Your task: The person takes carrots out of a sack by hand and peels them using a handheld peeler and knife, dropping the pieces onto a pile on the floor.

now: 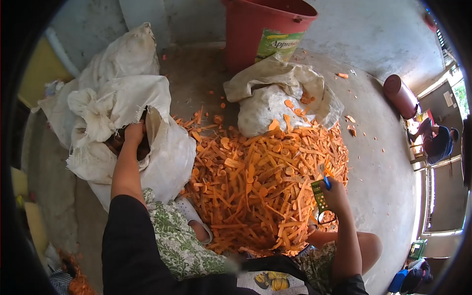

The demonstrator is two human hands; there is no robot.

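Observation:
My left hand (133,132) reaches into the mouth of a white woven sack (172,152); its fingers are hidden among dark brownish contents inside. My right hand (337,195) is closed around a blue-and-green tool (319,197), with a blue part at the fingers and a green strip with yellow spots hanging below. I cannot make out its exact kind. Between my legs lies a large heap of orange peelings and cut pieces (250,187), which look like carrot. The right hand is over the heap's right edge.
Behind the heap, a second woven sack (260,113) lies slumped with orange pieces on it. A red bucket (241,44) stands against the wall. Another full sack (123,56) leans at the back left. A dark red drum (400,96) and people (437,145) are at the right.

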